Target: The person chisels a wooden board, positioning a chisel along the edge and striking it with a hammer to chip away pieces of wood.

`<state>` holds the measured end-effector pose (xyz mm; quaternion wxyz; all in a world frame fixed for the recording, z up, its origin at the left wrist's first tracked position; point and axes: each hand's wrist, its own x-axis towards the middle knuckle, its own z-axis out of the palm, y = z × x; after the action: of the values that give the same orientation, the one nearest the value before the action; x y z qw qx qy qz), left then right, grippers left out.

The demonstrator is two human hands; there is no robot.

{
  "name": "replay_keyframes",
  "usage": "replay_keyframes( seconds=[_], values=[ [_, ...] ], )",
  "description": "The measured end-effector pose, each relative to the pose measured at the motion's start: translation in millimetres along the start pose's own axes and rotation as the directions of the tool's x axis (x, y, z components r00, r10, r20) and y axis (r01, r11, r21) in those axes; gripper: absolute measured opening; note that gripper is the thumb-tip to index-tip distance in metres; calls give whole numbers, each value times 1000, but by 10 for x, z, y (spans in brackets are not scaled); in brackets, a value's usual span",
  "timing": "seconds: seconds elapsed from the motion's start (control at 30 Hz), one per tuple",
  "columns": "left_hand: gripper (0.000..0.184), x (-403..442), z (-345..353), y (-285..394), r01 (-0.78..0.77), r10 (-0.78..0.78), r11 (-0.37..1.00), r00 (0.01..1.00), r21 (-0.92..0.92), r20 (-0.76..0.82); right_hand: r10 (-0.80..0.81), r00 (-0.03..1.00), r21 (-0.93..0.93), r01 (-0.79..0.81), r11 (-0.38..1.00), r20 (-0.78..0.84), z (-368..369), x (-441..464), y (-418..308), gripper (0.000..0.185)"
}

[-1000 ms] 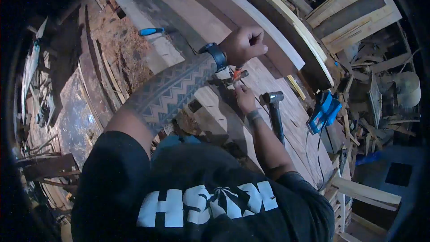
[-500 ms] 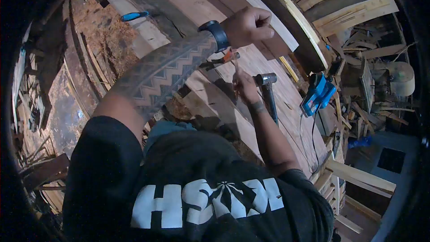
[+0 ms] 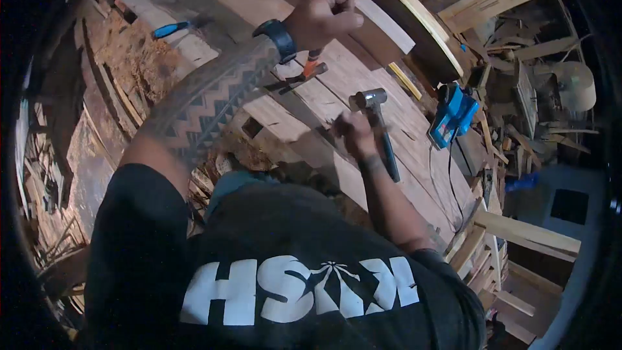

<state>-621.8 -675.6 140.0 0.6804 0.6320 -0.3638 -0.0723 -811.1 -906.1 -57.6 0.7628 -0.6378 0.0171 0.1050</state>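
Hammer [image 3: 382,131]: cylindrical metal head, dark straight handle. It lies flat, handle running toward the wearer's side, head at the far end. Orange tool [image 3: 311,67]: orange section above a dark crosspiece, upper end partly hidden. Located left of the hammer's head, apart from it. Planks [image 3: 414,155]: pale, wood-grained, flat, beneath the hammer, with narrow seams.
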Motion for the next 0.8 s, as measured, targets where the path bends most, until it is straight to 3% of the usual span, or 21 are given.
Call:
replay_keyframes(
  seconds=[0.07,0.17,0.27,0.33,0.47,0.5,0.6,0.63,0.7,0.77,0.8],
  values=[
    [35,43,8,29,-26,26,1000,1000,-10,13,-106,994,-2,106,994,3,223,-553,-140,50],
    [34,-6,24,-70,-73,73,997,997,-20,16,-217,976,-268,201,942,-33,5,-862,100,31],
    [31,7,64,-122,-83,83,996,996,29,21,88,986,-343,-132,930,-140,71,-1112,-159,38],
    [27,-10,55,-93,-85,85,996,995,1,51,448,893,-359,-405,841,42,-218,-1093,-217,34],
    [34,-6,65,-85,-43,44,994,999,-98,7,385,919,-807,-293,512,-89,-289,-1238,-114,32],
    [34,-14,65,-70,-50,50,996,999,-73,10,549,820,-687,-494,532,-165,-138,-1245,-319,36],
    [33,-31,75,-40,-62,62,998,998,-34,10,633,738,-426,-663,615,-233,-203,-1424,129,41],
    [33,-36,77,-14,-62,63,997,998,-47,17,528,831,-422,-547,723,-173,-269,-1492,358,48],
    [31,-43,92,-20,-65,66,996,997,-58,26,513,834,-387,-549,741,-202,-297,-1497,562,40],
    [28,-59,99,-43,-70,71,997,997,-45,22,439,871,-558,-482,675,-221,-417,-1478,572,35],
    [28,-52,92,-78,-88,89,996,996,-35,20,372,905,-719,-399,569,-208,-528,-1413,443,35]
  ],
)
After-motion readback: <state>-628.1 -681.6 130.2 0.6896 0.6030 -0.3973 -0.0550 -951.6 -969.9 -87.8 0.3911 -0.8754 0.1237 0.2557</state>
